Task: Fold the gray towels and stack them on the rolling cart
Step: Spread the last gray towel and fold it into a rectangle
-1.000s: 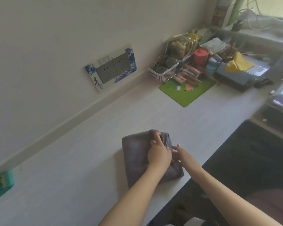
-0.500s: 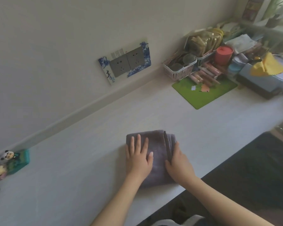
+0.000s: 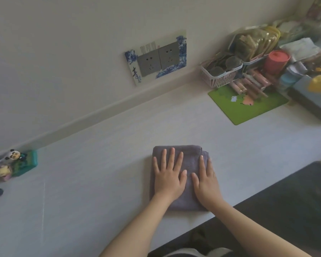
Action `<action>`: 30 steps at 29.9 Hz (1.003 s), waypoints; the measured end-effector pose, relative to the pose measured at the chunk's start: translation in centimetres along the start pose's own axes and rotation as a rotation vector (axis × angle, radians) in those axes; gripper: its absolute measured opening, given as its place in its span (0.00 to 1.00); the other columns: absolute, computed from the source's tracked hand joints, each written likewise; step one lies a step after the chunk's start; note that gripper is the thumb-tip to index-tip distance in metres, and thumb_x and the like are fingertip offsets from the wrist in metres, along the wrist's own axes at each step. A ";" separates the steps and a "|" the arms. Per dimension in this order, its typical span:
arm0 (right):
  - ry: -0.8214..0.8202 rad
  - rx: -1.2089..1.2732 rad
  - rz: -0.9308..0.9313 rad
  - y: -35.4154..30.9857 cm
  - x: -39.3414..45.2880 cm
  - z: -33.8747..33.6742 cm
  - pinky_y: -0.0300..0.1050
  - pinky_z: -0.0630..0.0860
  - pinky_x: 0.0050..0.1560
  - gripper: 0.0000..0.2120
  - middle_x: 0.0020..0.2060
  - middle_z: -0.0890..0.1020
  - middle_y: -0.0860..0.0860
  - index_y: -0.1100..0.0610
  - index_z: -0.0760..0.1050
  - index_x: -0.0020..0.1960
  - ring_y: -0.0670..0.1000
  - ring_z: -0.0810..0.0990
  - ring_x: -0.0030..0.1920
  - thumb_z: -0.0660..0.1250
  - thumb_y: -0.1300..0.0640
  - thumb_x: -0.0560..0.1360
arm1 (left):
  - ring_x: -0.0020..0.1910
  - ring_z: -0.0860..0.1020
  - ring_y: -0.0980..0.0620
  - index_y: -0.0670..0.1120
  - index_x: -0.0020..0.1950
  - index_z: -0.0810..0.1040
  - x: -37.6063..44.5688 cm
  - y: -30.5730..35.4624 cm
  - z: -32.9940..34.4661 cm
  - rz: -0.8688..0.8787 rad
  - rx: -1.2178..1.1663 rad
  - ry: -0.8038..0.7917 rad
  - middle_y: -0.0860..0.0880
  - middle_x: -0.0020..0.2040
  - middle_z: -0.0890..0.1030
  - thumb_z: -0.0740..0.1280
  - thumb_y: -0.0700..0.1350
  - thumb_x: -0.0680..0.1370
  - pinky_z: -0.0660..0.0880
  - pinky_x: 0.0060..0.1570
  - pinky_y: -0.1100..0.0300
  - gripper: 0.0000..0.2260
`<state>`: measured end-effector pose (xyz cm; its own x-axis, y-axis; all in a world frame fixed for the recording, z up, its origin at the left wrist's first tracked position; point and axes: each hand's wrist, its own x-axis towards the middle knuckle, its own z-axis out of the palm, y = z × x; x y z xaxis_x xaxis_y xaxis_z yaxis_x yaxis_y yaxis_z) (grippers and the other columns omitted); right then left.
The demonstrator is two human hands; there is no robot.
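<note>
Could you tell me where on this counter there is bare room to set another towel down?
Bare counter lies between the folded gray towel and the teal figurine stand, and between towel and green mat. The far right corner around the white basket is crowded.

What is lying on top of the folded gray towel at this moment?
Both hands rest flat on the gray towel: the left hand and the right hand, fingers straight. The cloth beneath the palms is covered, so its surface there cannot be seen.
</note>
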<state>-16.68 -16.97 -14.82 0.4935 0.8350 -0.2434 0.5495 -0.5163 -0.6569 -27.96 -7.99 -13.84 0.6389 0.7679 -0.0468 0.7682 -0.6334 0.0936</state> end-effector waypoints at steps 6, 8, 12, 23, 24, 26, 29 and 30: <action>0.014 -0.027 0.080 -1.3 -0.3 -1.2 0.54 0.59 0.68 0.32 0.71 0.61 0.59 0.44 0.43 0.76 0.62 0.61 0.67 0.56 0.43 0.78 | 0.72 0.62 0.45 0.51 0.74 0.64 -2.9 -1.9 -1.0 -0.329 -0.548 0.143 0.44 0.74 0.62 0.63 0.54 0.76 0.66 0.67 0.50 0.27; 0.001 0.056 0.098 -1.9 -0.5 -1.5 0.54 0.63 0.64 0.33 0.64 0.67 0.60 0.42 0.44 0.76 0.62 0.65 0.64 0.59 0.44 0.77 | 0.70 0.65 0.47 0.47 0.75 0.60 -4.2 -2.3 -1.9 -0.562 -0.799 0.058 0.44 0.72 0.65 0.68 0.54 0.75 0.66 0.66 0.56 0.33; -0.082 0.248 0.143 -3.9 -0.5 -1.6 0.51 0.67 0.62 0.39 0.65 0.67 0.60 0.46 0.46 0.76 0.60 0.71 0.63 0.66 0.45 0.74 | 0.52 0.80 0.53 0.44 0.65 0.71 -5.8 -5.3 -3.5 -0.814 -1.325 -0.125 0.47 0.58 0.80 0.73 0.51 0.72 0.75 0.45 0.62 0.25; -0.501 0.626 -0.055 -17.1 -1.0 1.1 0.42 0.77 0.50 0.42 0.61 0.74 0.45 0.41 0.55 0.71 0.46 0.78 0.54 0.76 0.44 0.65 | 0.43 0.83 0.44 0.41 0.53 0.78 -12.9 -16.6 -13.4 -0.817 -1.752 -0.046 0.40 0.46 0.84 0.71 0.46 0.71 0.79 0.39 0.56 0.15; -0.536 0.642 -0.068 -17.9 -0.7 0.6 0.39 0.76 0.48 0.41 0.60 0.73 0.43 0.39 0.54 0.70 0.44 0.77 0.54 0.76 0.46 0.66 | 0.44 0.83 0.43 0.40 0.54 0.78 -12.6 -16.7 -14.7 -0.804 -1.750 -0.036 0.40 0.48 0.84 0.74 0.46 0.69 0.79 0.40 0.55 0.17; -0.639 0.640 -0.195 -22.7 -1.2 0.9 0.38 0.76 0.49 0.45 0.58 0.72 0.39 0.40 0.51 0.73 0.43 0.76 0.55 0.76 0.48 0.66 | 0.47 0.83 0.42 0.39 0.56 0.77 -14.4 -19.6 -17.5 -0.808 -1.730 0.121 0.39 0.49 0.84 0.74 0.47 0.67 0.79 0.42 0.54 0.21; -0.767 0.633 -0.388 -30.7 -1.7 1.3 0.42 0.75 0.59 0.51 0.65 0.70 0.42 0.39 0.51 0.74 0.43 0.75 0.61 0.79 0.46 0.61 | 0.46 0.83 0.43 0.40 0.58 0.76 -17.3 -24.5 -22.6 -0.846 -1.695 0.397 0.41 0.48 0.84 0.74 0.45 0.71 0.79 0.39 0.55 0.19; -0.795 0.638 -0.430 -32.7 -1.7 1.1 0.45 0.73 0.62 0.52 0.67 0.70 0.42 0.38 0.53 0.74 0.43 0.75 0.62 0.80 0.45 0.59 | 0.46 0.83 0.43 0.41 0.58 0.76 -17.8 -25.6 -23.7 -0.850 -1.696 0.459 0.41 0.49 0.84 0.74 0.46 0.70 0.79 0.40 0.54 0.19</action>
<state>-36.25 -1.28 6.31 -0.3549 0.9235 -0.1455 0.0101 -0.1519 -0.9883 -59.98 -3.15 8.18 -0.0889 0.9144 -0.3949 -0.1881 0.3739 0.9082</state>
